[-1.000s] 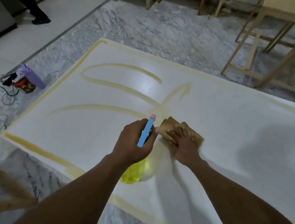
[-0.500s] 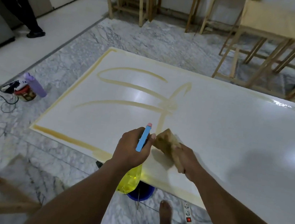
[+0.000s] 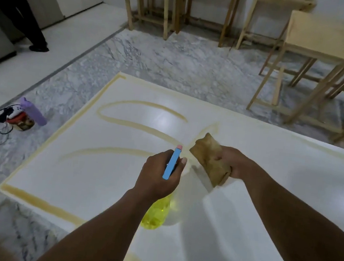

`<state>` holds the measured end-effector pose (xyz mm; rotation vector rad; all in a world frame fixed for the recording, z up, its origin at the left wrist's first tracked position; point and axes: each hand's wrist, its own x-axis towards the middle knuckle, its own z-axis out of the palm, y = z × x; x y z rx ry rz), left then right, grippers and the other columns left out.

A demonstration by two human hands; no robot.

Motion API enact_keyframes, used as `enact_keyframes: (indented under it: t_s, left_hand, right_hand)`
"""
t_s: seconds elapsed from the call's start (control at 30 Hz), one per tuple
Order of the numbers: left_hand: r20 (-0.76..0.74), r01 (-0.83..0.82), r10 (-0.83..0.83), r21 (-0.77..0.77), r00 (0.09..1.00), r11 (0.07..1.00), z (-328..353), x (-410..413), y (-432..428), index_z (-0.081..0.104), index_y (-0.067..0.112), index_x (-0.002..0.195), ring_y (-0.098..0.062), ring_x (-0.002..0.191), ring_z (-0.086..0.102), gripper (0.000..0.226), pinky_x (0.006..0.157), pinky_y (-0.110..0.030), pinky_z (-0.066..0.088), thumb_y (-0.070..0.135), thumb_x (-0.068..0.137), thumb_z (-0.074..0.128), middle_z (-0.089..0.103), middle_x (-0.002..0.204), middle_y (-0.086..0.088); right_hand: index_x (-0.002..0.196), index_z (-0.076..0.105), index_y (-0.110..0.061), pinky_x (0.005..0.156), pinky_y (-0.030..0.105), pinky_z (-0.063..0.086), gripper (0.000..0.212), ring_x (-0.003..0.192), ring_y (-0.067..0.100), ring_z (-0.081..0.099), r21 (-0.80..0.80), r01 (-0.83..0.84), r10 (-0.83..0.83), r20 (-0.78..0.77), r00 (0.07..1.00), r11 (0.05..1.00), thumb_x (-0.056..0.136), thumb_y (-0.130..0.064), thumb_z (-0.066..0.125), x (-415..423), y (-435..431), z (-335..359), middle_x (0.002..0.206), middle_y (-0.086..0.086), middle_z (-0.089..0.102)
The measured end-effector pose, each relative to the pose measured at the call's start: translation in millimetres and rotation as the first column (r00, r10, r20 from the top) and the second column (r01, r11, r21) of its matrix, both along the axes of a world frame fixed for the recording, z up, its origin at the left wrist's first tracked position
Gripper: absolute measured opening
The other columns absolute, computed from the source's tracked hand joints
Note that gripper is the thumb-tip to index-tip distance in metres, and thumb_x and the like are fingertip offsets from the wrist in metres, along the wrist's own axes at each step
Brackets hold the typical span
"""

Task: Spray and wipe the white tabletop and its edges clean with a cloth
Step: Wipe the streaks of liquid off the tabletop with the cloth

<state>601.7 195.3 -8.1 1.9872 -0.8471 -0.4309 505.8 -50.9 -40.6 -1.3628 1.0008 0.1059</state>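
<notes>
The white tabletop (image 3: 268, 185) fills the lower right of the head view, marked with yellowish-brown streaks across its left part and along its edges. My left hand (image 3: 159, 174) grips a spray bottle (image 3: 157, 213) with a blue trigger head, a pink nozzle and yellow liquid, held over the table. My right hand (image 3: 233, 162) holds a folded brown cloth (image 3: 211, 159) lifted off the surface, just right of the bottle's nozzle.
Wooden stools and tables (image 3: 317, 68) stand at the back and right. On the marble floor at left lie a purple bottle (image 3: 33, 111), a small tin (image 3: 21, 122) and cables. A person's legs (image 3: 22, 14) stand at top left.
My right hand went from pressing the cloth on the table to lifting it up, now held higher beside the nozzle. The view rose and pulled back; my left hand keeps the bottle.
</notes>
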Motion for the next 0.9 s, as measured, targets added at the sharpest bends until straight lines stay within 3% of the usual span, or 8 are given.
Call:
enact_keyframes:
  t_s: [0.1, 0.2, 0.3, 0.37, 0.43, 0.57, 0.7, 0.9]
  left_hand:
    - [0.002, -0.029, 0.029, -0.032, 1.0, 0.999, -4, 23, -46, 0.06, 0.018, 0.083, -0.03, 0.06, 0.069, 0.033, 0.063, -0.055, 0.059, 0.046, 0.101, 0.061, 0.061, 0.065, -0.003]
    - [-0.019, -0.05, 0.049, -0.066, 0.999, 0.997, -10, 41, -79, 0.058, 0.021, 0.082, -0.034, 0.06, 0.067, 0.035, 0.062, -0.054, 0.062, 0.052, 0.1, 0.059, 0.062, 0.068, -0.008]
    - [-0.006, -0.079, 0.079, -0.071, 0.997, 0.994, -19, 58, -107, 0.059, 0.02, 0.083, -0.036, 0.06, 0.065, 0.037, 0.062, -0.055, 0.062, 0.052, 0.1, 0.059, 0.057, 0.066, -0.007]
    - [0.0, -0.077, 0.077, -0.074, 0.997, 0.994, -23, 64, -119, 0.059, 0.019, 0.083, -0.036, 0.059, 0.064, 0.036, 0.061, -0.055, 0.062, 0.051, 0.1, 0.059, 0.055, 0.065, -0.006]
    - [0.018, -0.063, 0.065, -0.084, 0.998, 0.994, -27, 68, -125, 0.058, 0.02, 0.082, -0.035, 0.059, 0.064, 0.035, 0.061, -0.055, 0.061, 0.05, 0.101, 0.059, 0.055, 0.065, -0.005]
    - [0.048, -0.06, 0.065, -0.093, 0.997, 0.994, -33, 71, -125, 0.058, 0.017, 0.083, -0.034, 0.059, 0.065, 0.036, 0.062, -0.056, 0.061, 0.048, 0.101, 0.058, 0.06, 0.069, -0.009]
    - [0.036, -0.087, 0.09, -0.072, 0.995, 0.994, -31, 65, -111, 0.058, 0.019, 0.082, -0.035, 0.06, 0.066, 0.036, 0.062, -0.056, 0.061, 0.05, 0.101, 0.059, 0.063, 0.071, -0.009]
    - [0.035, -0.114, 0.115, -0.047, 0.993, 0.992, -27, 47, -63, 0.058, 0.018, 0.081, -0.035, 0.059, 0.066, 0.036, 0.061, -0.057, 0.061, 0.048, 0.1, 0.061, 0.057, 0.065, -0.008]
  right_hand:
    - [0.115, 0.068, -0.009, 0.069, 0.03, 0.049, 0.026, 0.082, 0.022, 0.064, -0.232, -0.124, 0.114, -0.059, 0.992, 0.965, 0.093, -0.016, 0.058, 52, -68, 17, 0.096, 0.007, 0.068]
    - [0.113, 0.068, -0.022, 0.056, 0.028, 0.046, 0.038, 0.069, 0.022, 0.063, -0.437, -0.192, 0.16, -0.11, 0.981, 0.879, 0.096, -0.052, 0.05, 95, -113, 18, 0.087, -0.007, 0.067]
    - [0.134, 0.056, -0.03, 0.07, 0.032, 0.05, 0.044, 0.091, 0.028, 0.064, -0.634, -0.38, 0.263, -0.275, 0.925, 0.673, 0.092, -0.02, 0.044, 130, -154, -19, 0.114, 0.001, 0.064]
    - [0.138, 0.048, -0.039, 0.1, 0.045, 0.045, 0.059, 0.121, 0.032, 0.054, -0.638, -0.537, 0.332, -0.422, 0.843, 0.551, 0.082, -0.021, 0.041, 141, -172, -56, 0.137, 0.004, 0.054]
    - [0.141, 0.048, -0.035, 0.112, 0.053, 0.034, 0.06, 0.14, 0.032, 0.037, -0.615, -0.637, 0.385, -0.508, 0.77, 0.465, 0.083, -0.02, 0.044, 143, -174, -97, 0.152, 0.004, 0.041]
    - [0.147, 0.044, -0.028, 0.118, 0.06, 0.019, 0.063, 0.152, 0.031, 0.016, -0.728, -0.554, 0.364, -0.427, 0.828, 0.404, 0.085, -0.023, 0.037, 124, -148, -140, 0.164, 0.004, 0.024]
    - [0.15, 0.039, -0.03, 0.121, 0.056, 0.012, 0.058, 0.153, 0.03, 0.011, -0.706, -0.59, 0.386, -0.457, 0.802, 0.391, 0.094, -0.032, 0.054, 105, -112, -136, 0.165, 0.002, 0.019]
    - [0.155, 0.026, -0.031, 0.119, 0.056, 0.014, 0.063, 0.153, 0.034, 0.006, -0.697, -0.645, 0.412, -0.512, 0.753, 0.313, 0.097, -0.033, 0.051, 63, -14, -119, 0.167, 0.001, 0.009]
